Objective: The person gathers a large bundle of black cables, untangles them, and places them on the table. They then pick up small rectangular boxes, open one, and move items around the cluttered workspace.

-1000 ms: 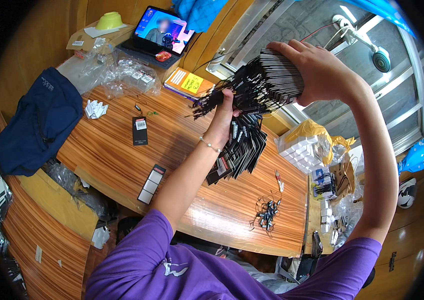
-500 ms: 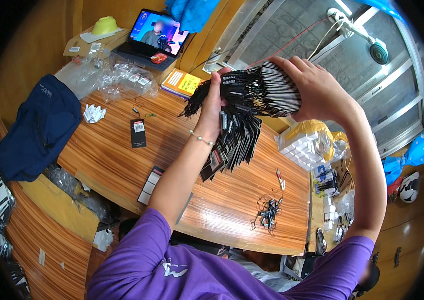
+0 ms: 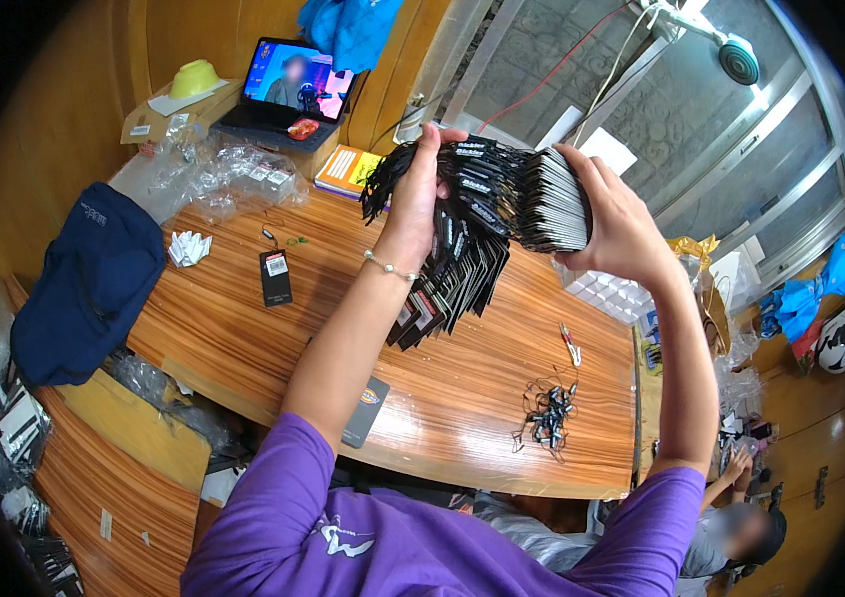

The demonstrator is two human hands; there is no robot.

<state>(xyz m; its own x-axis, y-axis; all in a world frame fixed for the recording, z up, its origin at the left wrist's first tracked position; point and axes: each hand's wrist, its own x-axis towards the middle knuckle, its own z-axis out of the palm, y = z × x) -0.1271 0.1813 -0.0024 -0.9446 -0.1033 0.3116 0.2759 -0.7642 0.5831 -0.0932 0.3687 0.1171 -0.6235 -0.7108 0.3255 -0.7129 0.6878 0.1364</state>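
Note:
My left hand (image 3: 417, 199) is closed around the strings of a thick bunch of black hang tags, raised above the table. The string ends (image 3: 389, 181) stick out on its left, and black string seals (image 3: 477, 184) fan out on its right. My right hand (image 3: 624, 221) grips the far end of one part, a tight stack of tags (image 3: 554, 204) with pale edges showing. Another part of the hang tags (image 3: 454, 289) dangles fanned out below my left hand. A single black hang tag (image 3: 276, 279) lies on the table to the left.
Thread snips (image 3: 570, 344) and a tangle of black strings (image 3: 548, 412) lie on the right of the wooden table (image 3: 462, 408). A dark card (image 3: 367, 412) is by the near edge. Behind stand a laptop (image 3: 293, 90) and small white boxes (image 3: 607, 292). A co-worker (image 3: 731, 537) sits lower right.
My right hand and the stack have shifted a little down and left, the stack turning its pale edges more into view. The dark card beside my left forearm shows more. The co-worker has come further into view.

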